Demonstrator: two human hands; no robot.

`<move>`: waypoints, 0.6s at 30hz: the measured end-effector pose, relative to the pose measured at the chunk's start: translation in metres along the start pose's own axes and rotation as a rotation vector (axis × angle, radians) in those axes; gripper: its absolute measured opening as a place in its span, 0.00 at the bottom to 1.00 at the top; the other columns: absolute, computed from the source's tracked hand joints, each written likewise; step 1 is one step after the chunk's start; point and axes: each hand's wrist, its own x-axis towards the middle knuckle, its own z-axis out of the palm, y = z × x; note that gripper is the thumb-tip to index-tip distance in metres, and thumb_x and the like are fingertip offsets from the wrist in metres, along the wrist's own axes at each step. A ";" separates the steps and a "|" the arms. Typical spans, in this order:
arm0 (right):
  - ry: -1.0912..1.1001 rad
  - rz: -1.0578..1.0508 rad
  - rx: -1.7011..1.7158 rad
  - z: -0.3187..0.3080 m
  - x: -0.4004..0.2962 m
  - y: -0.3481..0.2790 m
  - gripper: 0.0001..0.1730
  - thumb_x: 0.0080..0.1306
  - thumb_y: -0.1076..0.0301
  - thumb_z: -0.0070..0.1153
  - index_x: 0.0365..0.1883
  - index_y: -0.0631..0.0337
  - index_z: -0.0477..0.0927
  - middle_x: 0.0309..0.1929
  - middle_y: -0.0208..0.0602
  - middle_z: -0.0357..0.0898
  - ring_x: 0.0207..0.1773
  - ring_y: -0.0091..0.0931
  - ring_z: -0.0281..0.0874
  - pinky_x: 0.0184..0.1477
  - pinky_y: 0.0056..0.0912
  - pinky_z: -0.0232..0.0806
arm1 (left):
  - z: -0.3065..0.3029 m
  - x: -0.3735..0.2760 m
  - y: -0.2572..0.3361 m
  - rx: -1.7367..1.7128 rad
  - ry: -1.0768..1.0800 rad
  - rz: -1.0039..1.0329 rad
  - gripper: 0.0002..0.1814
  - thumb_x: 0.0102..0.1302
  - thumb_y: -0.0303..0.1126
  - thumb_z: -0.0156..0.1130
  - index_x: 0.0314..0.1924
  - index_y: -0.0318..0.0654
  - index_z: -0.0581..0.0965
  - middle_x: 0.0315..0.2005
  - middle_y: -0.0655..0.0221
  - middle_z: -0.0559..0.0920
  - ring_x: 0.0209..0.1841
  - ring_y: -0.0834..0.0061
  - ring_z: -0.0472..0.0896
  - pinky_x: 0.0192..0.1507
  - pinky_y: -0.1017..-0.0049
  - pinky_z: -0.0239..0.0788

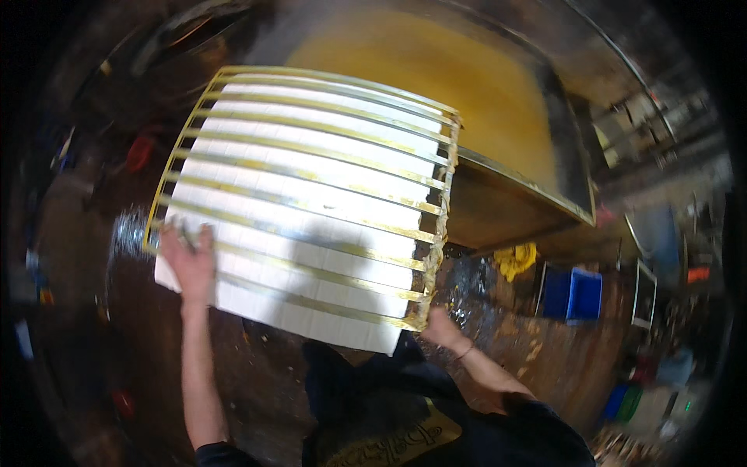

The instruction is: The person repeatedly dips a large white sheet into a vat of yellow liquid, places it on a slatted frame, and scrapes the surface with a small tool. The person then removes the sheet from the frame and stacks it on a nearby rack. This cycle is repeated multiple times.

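Observation:
A slatted rack (448,192) with yellowed bars is held out in front of me, its right edge caked with a crusty residue. Against the bars lies a white sheet (350,331) marked with faint lines; its near edge sticks out past the rack. My left hand (189,262) grips the near left corner, fingers spread over the sheet and the end of a bar. At the near right corner my right hand (442,328) holds the rack, its fingers partly hidden behind the edge. A dark shadow falls across the lower middle of the sheet.
Beyond the rack stands a large rectangular vat (525,181) with yellow-brown contents (420,58), hazy on top. Right of me are a crumpled yellow cloth-like item (516,260) and a blue plastic bin (585,295). The dark brown floor (560,362) has pale spots and looks wet.

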 end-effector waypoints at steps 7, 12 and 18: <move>0.663 0.130 1.043 -0.030 0.033 -0.128 0.22 0.74 0.60 0.57 0.56 0.71 0.76 0.45 0.33 0.82 0.47 0.19 0.75 0.50 0.23 0.68 | 0.029 0.110 -0.167 -0.306 -0.380 -0.321 0.36 0.70 0.57 0.58 0.58 0.26 0.75 0.50 0.51 0.80 0.57 0.60 0.77 0.62 0.64 0.65; 0.766 0.123 0.828 -0.031 -0.018 -0.115 0.16 0.77 0.64 0.53 0.53 0.69 0.78 0.46 0.28 0.80 0.47 0.15 0.71 0.50 0.20 0.66 | -0.065 0.140 -0.083 -0.532 -0.643 -0.483 0.25 0.70 0.50 0.61 0.47 0.31 0.79 0.33 0.70 0.77 0.41 0.77 0.78 0.50 0.73 0.69; 0.572 0.515 0.752 -0.016 -0.099 0.022 0.31 0.78 0.45 0.44 0.43 0.69 0.80 0.35 0.32 0.78 0.39 0.25 0.73 0.49 0.29 0.67 | -0.239 0.052 0.156 -0.959 -0.848 -0.253 0.26 0.66 0.41 0.65 0.57 0.30 0.72 0.42 0.60 0.84 0.33 0.78 0.82 0.33 0.82 0.75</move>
